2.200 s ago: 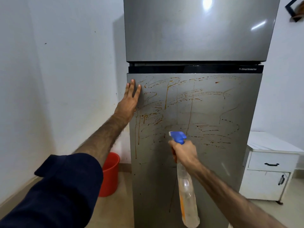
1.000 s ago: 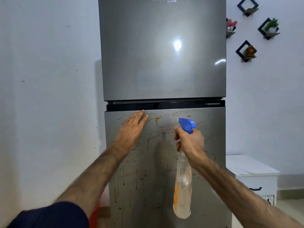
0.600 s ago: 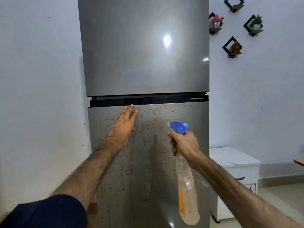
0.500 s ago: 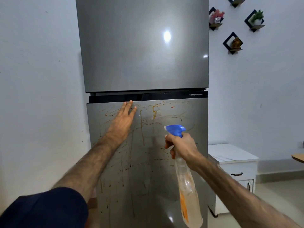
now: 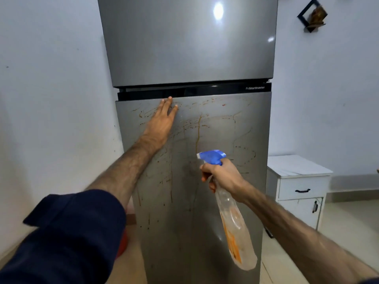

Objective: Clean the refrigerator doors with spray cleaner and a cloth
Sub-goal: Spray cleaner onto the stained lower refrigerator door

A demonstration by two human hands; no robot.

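Observation:
A grey two-door refrigerator stands in front of me. Its upper door (image 5: pixel 188 44) looks clean and shiny. The lower door (image 5: pixel 229 128) is streaked with brown-orange drips and smears. My left hand (image 5: pixel 162 121) lies flat on the lower door near its top left, fingers together and reaching the top edge. My right hand (image 5: pixel 223 175) grips the neck of a clear spray bottle (image 5: pixel 233 224) with a blue trigger head, nozzle aimed at the lower door's middle. No cloth is in view.
A white wall runs along the left of the fridge. A small white cabinet (image 5: pixel 299 191) with a drawer stands to the right. A red bucket's edge (image 5: pixel 123 244) shows on the floor at the left, behind my sleeve. A black wall shelf (image 5: pixel 311 15) hangs top right.
The view has tilted down and come closer to the fridge. My right hand with the bottle has dropped lower against the door. My left hand stays flat near the door's top.

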